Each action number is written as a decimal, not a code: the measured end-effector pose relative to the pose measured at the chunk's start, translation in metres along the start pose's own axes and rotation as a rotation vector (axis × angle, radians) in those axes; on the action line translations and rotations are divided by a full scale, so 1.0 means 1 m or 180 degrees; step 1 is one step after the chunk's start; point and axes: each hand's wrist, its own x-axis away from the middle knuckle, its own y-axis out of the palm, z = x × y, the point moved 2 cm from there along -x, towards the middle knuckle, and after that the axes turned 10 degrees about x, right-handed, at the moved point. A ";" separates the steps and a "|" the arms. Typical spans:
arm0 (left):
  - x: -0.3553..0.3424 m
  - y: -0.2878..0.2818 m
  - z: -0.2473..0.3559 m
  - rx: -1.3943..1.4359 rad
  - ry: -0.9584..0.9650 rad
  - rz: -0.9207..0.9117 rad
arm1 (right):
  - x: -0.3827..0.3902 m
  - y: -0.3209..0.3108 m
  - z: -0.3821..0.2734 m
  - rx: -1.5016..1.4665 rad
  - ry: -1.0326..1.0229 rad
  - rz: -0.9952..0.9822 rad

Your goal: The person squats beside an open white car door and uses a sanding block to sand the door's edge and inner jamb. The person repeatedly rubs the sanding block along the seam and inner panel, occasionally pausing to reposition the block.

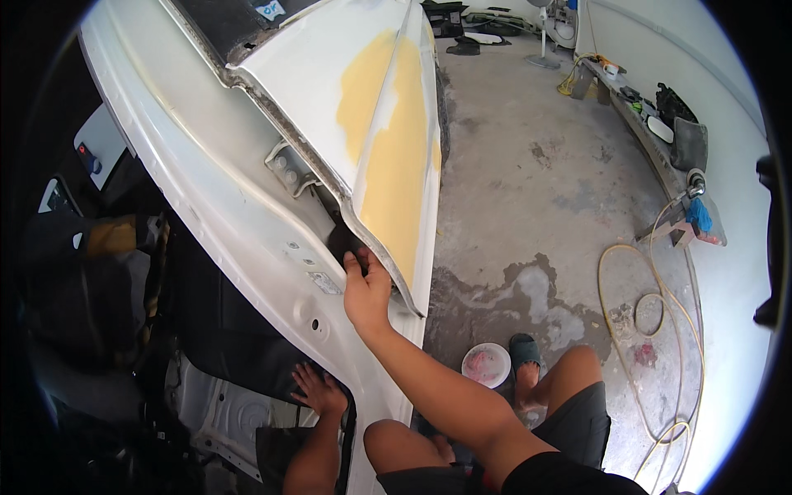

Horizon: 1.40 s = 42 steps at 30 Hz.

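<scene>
My right hand [367,293] reaches into the dark gap at the lower edge of a white car panel [330,49] with pale yellow patches [388,190]. Its fingers are curled at that edge, their tips partly hidden, so what they grip is unclear. A metal hinge [289,169] sits higher in the gap. My left hand [322,388], fingers spread, rests on black trim inside the car, beside the white door-opening frame [231,239]. Dark seats [91,305] and a bare metal floor section [231,412] show inside.
A white bucket [485,365] with pink residue stands by my feet on the wet concrete floor [528,157]. A coiled hose [652,313] lies to the right. A bench [635,132] along the wall holds tools and a blue cloth [698,216]. A stand fan [542,33] and dark parts stand behind.
</scene>
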 end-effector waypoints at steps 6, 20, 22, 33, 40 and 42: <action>-0.001 0.005 -0.002 -0.0119 0.0024 0.0074 | 0.015 0.004 0.010 -0.1457 0.1372 0.0384; 0.001 0.008 -0.010 0.0005 0.0161 0.0144 | 0.098 -0.312 0.314 0.3098 0.1408 -0.0507; 0.000 0.011 -0.014 0.0068 0.0130 0.0150 | 0.094 -0.343 0.370 0.3797 0.1815 -0.0997; 0.006 0.036 -0.045 -0.0268 0.0684 0.0192 | 0.103 -0.324 0.439 0.5747 0.1634 -0.3746; 0.000 0.014 -0.017 -0.0133 0.0124 0.0009 | 0.082 -0.310 0.286 0.4466 0.1691 -0.1495; 0.001 0.007 -0.009 -0.0015 0.0201 0.0122 | 0.096 -0.286 0.242 0.4311 -0.0323 -0.0578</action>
